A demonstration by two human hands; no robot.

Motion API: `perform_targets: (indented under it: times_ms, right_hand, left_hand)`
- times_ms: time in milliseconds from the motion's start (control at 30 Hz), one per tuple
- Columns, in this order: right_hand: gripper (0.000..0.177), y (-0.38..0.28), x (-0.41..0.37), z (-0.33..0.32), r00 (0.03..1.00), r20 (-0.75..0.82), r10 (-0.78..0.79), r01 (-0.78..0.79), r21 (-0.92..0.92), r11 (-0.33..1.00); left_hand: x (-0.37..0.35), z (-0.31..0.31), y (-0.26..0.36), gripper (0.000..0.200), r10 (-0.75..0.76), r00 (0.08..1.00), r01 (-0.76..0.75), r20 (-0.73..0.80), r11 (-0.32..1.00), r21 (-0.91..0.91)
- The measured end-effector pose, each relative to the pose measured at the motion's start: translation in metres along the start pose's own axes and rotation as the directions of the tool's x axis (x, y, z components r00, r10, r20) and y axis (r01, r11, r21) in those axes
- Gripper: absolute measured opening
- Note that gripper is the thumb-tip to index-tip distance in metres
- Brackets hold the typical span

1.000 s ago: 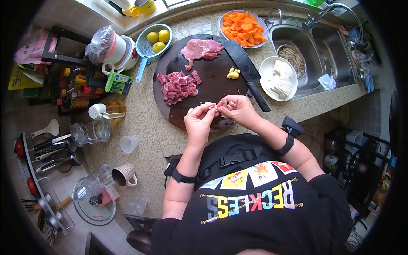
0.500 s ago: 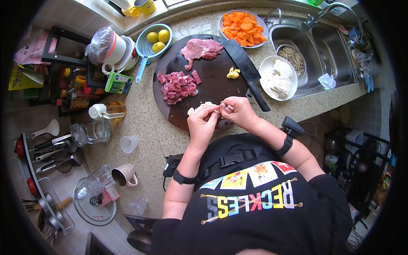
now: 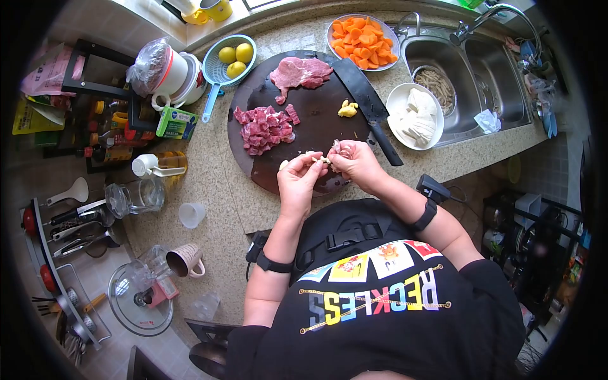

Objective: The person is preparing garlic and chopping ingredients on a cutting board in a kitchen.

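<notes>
Think of the round, dark brown cutting board (image 3: 316,123) as a clock. Near 5 o'clock, the left hand (image 3: 296,183) and the right hand (image 3: 360,168) meet, fingertips pinched together on a small, pale, garlic-like piece (image 3: 325,160). The right hand's other fingers curl around purplish-white lumps (image 3: 345,152). Pink meat cubes (image 3: 263,130) sit at 9, a flat pink meat slab (image 3: 301,71) at 12, yellow ginger-like bits (image 3: 347,110) between 2 and 3.

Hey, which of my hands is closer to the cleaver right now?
Right. Your right hand is just left of the handle of the cleaver, not touching it; your left hand is farther left, over the near side of the cutting board.
</notes>
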State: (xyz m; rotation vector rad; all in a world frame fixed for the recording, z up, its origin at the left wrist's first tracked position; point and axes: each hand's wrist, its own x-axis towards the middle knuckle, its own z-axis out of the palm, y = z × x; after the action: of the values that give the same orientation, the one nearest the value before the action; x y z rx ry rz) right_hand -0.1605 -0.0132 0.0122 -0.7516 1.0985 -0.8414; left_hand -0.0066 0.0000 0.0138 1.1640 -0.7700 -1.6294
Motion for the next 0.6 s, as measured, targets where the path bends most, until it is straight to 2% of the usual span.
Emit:
perform_targets:
  times_ms: [67, 233, 367, 433, 467, 533, 600]
  right_hand:
    - [0.007, -0.0017, 0.0002, 0.0019, 1.000, 0.003, 0.008, -0.008, 0.010, 1.000]
    - [0.007, -0.0039, -0.0014, 0.0034, 0.997, 0.012, -0.070, 0.071, -0.150, 0.986]
    - [0.009, -0.0011, -0.0003, 0.0030, 0.993, 0.043, -0.107, 0.113, -0.168, 0.979]
    - [0.013, -0.0004, -0.0004, 0.0025, 0.973, 0.040, -0.226, 0.221, -0.421, 0.880]
    - [0.013, -0.0001, -0.0007, 0.0023, 0.974, 0.037, -0.225, 0.220, -0.421, 0.880]
    - [0.016, -0.0001, 0.0000, 0.0027, 0.938, 0.064, -0.340, 0.306, -0.615, 0.727]
    - [0.016, -0.0007, -0.0003, 0.0031, 0.936, 0.067, -0.345, 0.310, -0.621, 0.720]
  left_hand:
    - [0.0007, 0.0006, 0.0021, 0.017, 0.001, 1.000, -0.001, -0.004, 1.000, 0.004]
    - [0.0019, -0.0029, -0.0002, 0.017, -0.017, 1.000, 0.017, -0.001, 1.000, 0.002]
    - [0.0024, -0.0027, -0.0037, 0.017, 0.033, 0.999, -0.032, -0.007, 0.995, 0.090]
    - [0.0023, -0.0026, -0.0042, 0.017, 0.057, 0.998, -0.056, 0.000, 0.989, 0.138]
    - [0.0023, -0.0027, -0.0048, 0.017, 0.068, 0.998, -0.069, 0.011, 0.977, 0.201]
    - [0.0031, -0.0044, -0.0055, 0.017, 0.080, 0.997, -0.082, 0.020, 0.961, 0.263]
    - [0.0045, -0.0069, -0.0047, 0.016, 0.081, 0.994, -0.103, 0.073, 0.923, 0.372]
